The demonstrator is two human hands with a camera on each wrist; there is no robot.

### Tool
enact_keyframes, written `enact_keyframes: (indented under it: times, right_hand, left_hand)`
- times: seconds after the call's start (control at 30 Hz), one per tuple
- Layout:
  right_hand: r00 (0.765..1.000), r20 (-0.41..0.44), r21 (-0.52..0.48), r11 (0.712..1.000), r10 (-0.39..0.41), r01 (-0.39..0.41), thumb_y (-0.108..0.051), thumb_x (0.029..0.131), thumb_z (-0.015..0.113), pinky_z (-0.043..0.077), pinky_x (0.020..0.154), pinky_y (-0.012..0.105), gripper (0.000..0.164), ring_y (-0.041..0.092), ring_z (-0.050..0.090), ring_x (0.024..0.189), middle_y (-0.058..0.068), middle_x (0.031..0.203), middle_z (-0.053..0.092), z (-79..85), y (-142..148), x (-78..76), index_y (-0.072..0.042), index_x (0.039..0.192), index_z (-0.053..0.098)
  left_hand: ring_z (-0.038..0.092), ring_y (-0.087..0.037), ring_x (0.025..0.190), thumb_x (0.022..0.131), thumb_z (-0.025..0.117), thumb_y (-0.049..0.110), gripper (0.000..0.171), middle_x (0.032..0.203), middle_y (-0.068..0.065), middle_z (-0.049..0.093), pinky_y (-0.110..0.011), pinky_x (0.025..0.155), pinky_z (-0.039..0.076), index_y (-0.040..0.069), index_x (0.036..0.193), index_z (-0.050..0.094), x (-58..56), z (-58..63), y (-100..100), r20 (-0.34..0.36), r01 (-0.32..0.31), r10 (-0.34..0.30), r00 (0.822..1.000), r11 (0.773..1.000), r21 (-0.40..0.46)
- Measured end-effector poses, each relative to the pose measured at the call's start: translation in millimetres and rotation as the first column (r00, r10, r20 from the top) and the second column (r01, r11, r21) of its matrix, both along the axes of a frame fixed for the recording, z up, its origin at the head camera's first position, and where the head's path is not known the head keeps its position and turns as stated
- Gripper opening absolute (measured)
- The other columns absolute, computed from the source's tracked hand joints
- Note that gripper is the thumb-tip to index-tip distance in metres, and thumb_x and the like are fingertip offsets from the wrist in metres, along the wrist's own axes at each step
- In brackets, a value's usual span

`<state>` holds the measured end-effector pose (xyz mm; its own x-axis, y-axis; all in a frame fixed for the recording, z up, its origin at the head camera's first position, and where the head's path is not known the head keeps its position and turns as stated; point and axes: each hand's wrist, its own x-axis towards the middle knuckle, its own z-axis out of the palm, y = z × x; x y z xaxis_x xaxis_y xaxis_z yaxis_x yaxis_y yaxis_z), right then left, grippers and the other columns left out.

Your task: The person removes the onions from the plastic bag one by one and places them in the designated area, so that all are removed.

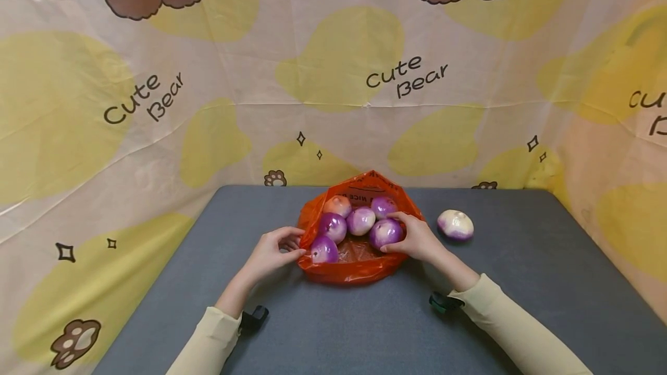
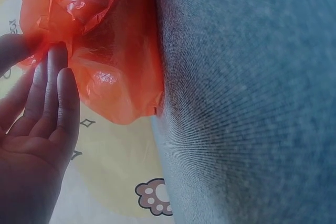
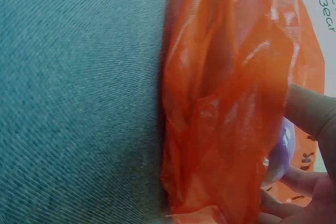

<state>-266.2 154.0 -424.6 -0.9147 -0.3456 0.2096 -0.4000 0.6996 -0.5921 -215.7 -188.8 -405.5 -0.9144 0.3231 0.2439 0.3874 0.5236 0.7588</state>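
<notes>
Gripping one glossy round purple onion [image 1: 384, 237] inside a red-orange plastic bag [image 1: 346, 275], the right hand [image 1: 417, 237] has its fingers clamped on the onion's right side, thumb below and fingertips above. The left hand [image 1: 273, 250] pinches the bag's left rim between thumb and fingers.

Seven onions are visible in all: six in the bag and one outside it. Of the six, five are purple and white, counting the gripped one, and one orange-tinted onion [image 1: 336, 206] sits at the back left. The seventh, a white onion with a purple base [image 1: 455, 225], lies on the grey cloth-topped table [image 1: 333, 328], just right of the bag and apart from it. The bag's mouth gapes toward the person, with dark lettering on its inner back wall.

Only the head view shows the loose onion and the full count inside. The left wrist view gives the bag's outer side, creased plastic hiding most of what it holds. In the right wrist view the bag's wall covers part of the gripped onion, whose purple skin shows between thumb and fingers. Behind the table hangs a cream cloth with yellow patches [image 1: 339, 57], printed "Cute Bear".
</notes>
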Motion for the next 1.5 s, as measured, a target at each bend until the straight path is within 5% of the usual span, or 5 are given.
enact_keyframes:
  times: [0.23, 0.5, 1.03, 1.37, 1.5]
  right_hand:
    - [1.0, 0.002, -0.038, 0.999, -0.021, 0.021, -0.038, 0.067, 0.084, 0.047, 0.093, 0.052, 0.079, 0.036, 0.058, 0.109, 0.018, 0.129, 0.057, 10.0, 3.3, 7.0, -0.005, 0.131, 0.052]
    - [0.999, 0.002, -0.065, 0.997, -0.046, 0.046, -0.039, 0.067, 0.085, 0.049, 0.091, 0.051, 0.081, 0.034, 0.059, 0.107, 0.016, 0.126, 0.058, 19.7, 8.9, 11.6, -0.008, 0.133, 0.051]
    - [0.999, 0.03, -0.202, 0.979, -0.033, 0.038, -0.035, 0.068, 0.085, 0.054, 0.083, 0.044, 0.079, 0.035, 0.064, 0.103, 0.019, 0.126, 0.057, 35.1, 25.3, 21.7, -0.009, 0.134, 0.049]
    - [0.995, 0.04, -0.196, 0.976, -0.094, 0.1, -0.037, 0.07, 0.083, 0.055, 0.082, 0.044, 0.08, 0.037, 0.064, 0.102, 0.019, 0.127, 0.056, 47.0, 43.1, 31.4, -0.01, 0.136, 0.047]
    - [0.991, 0.05, -0.179, 0.975, -0.122, 0.13, -0.041, 0.07, 0.083, 0.055, 0.081, 0.044, 0.081, 0.036, 0.063, 0.102, 0.018, 0.127, 0.056, 50.1, 50.0, 34.2, -0.014, 0.137, 0.046]
  left_hand:
    - [0.064, -0.022, 0.08, 0.081, 0.073, 0.005, 0.033, 0.092, -0.014, 0.068, -0.033, 0.076, 0.055, -0.002, 0.112, 0.063, 3.4, 6.2, 2.9, -0.013, 0.014, -0.015, 1.0, 1.0, -0.011]
    - [0.064, -0.017, 0.081, 0.08, 0.076, 0.013, 0.036, 0.094, -0.006, 0.069, -0.033, 0.077, 0.055, 0.007, 0.114, 0.064, -17.7, -24.4, -6.1, -0.018, -0.007, 0.007, 1.0, 1.0, -0.002]
    - [0.064, -0.015, 0.081, 0.08, 0.076, 0.014, 0.036, 0.096, -0.005, 0.07, -0.026, 0.077, 0.054, 0.009, 0.114, 0.064, -16.2, -23.3, -7.1, -0.005, -0.007, 0.007, 1.0, 1.0, 0.014]
    - [0.064, -0.023, 0.082, 0.081, 0.072, 0.004, 0.034, 0.096, -0.015, 0.069, -0.029, 0.076, 0.055, -0.002, 0.113, 0.063, 4.6, 7.3, 4.4, -0.001, 0.014, -0.014, 1.0, 1.0, -0.001]
    - [0.064, -0.022, 0.08, 0.081, 0.072, 0.004, 0.032, 0.094, -0.016, 0.068, -0.029, 0.074, 0.055, -0.002, 0.112, 0.063, 7.1, 10.7, 5.3, -0.01, 0.018, -0.018, 1.0, 1.0, 0.004]
